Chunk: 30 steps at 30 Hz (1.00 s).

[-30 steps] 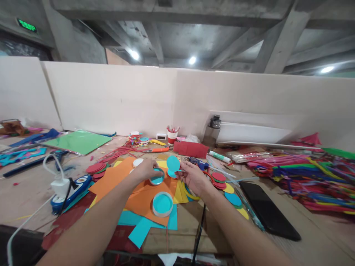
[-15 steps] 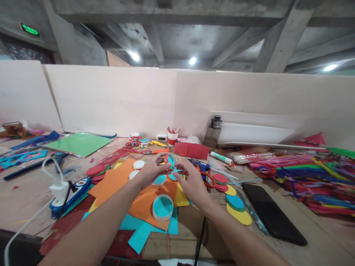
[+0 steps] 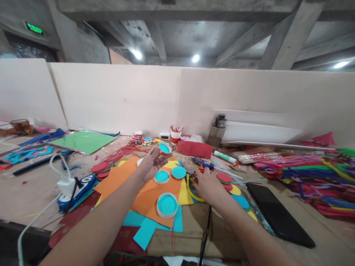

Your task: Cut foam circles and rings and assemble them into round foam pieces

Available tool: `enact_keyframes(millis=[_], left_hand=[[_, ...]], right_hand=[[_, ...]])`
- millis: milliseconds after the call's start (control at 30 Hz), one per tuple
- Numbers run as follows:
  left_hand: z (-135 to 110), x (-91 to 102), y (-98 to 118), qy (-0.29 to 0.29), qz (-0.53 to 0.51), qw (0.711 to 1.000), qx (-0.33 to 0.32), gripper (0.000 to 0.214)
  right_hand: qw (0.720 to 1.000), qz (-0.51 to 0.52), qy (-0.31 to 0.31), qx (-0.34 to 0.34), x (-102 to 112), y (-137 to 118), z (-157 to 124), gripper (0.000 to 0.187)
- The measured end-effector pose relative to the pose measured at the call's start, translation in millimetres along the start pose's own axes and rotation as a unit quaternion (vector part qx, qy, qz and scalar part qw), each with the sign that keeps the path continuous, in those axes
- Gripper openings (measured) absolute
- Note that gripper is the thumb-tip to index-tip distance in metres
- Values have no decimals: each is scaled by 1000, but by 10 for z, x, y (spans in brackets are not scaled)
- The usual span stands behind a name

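Note:
My left hand (image 3: 152, 164) is closed on a shallow round paper cup (image 3: 165, 148) with a blue inside and a red-and-white side, raised above the table and tilted toward me. My right hand (image 3: 208, 184) is low over the table on the right, fingers apart and pointing down, beside a blue glue gun (image 3: 203, 163). Whether its fingertips touch the glue gun is hard to see. A yellow curved strip (image 3: 190, 190) lies left of its thumb. Blue-lined white round pieces (image 3: 167, 205) rest on orange sheets (image 3: 118, 177).
Red, yellow and blue discs (image 3: 224, 178) lie near my right wrist, left of a black phone (image 3: 280, 214). A power strip (image 3: 74, 197) with a white charger is at left. Colourful pipe cleaners (image 3: 302, 181) pile up at right. A bottle (image 3: 216, 133) stands by the white partition.
My right hand has let go of the cup and moved right and down toward the glue gun. My left hand keeps the cup, now raised higher and slightly left.

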<state>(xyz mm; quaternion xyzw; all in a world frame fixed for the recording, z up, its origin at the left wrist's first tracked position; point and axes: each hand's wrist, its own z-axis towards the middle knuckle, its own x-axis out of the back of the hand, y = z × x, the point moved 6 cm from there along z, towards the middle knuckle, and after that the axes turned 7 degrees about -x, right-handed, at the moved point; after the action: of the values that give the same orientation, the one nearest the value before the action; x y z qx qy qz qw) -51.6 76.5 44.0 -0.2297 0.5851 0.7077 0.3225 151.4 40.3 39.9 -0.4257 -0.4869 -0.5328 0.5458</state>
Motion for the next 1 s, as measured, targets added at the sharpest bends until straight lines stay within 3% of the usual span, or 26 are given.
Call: enact_keyframes(millis=[167, 333, 433, 533, 667, 833, 900, 1000], left_hand=[[7, -32, 85, -8, 15, 998, -56, 50], [33, 31, 140, 29, -17, 998, -54, 35], [61, 102, 185, 76, -52, 995, -44, 39], [86, 163, 201, 98, -56, 992, -51, 43], [88, 148, 141, 57, -15, 997, -59, 36], [45, 52, 93, -3, 35, 997, -75, 38], [33, 27, 93, -12, 47, 996, -78, 41], [18, -2, 94, -22, 57, 995, -82, 48]], right_hand=[[997, -67, -31, -37, -12, -12, 6, 54], [999, -34, -34, -24, 57, 51, 28, 60], [999, -17, -7, -43, 146, 176, 81, 58], [995, 51, 61, -65, 286, 279, 136, 57], [948, 282, 147, -28, 431, 285, 141, 56], [871, 471, 122, 64, 345, 148, 111, 62], [864, 487, 103, 79, 316, 93, 98, 54], [877, 462, 110, 66, 353, 53, 71, 41]])
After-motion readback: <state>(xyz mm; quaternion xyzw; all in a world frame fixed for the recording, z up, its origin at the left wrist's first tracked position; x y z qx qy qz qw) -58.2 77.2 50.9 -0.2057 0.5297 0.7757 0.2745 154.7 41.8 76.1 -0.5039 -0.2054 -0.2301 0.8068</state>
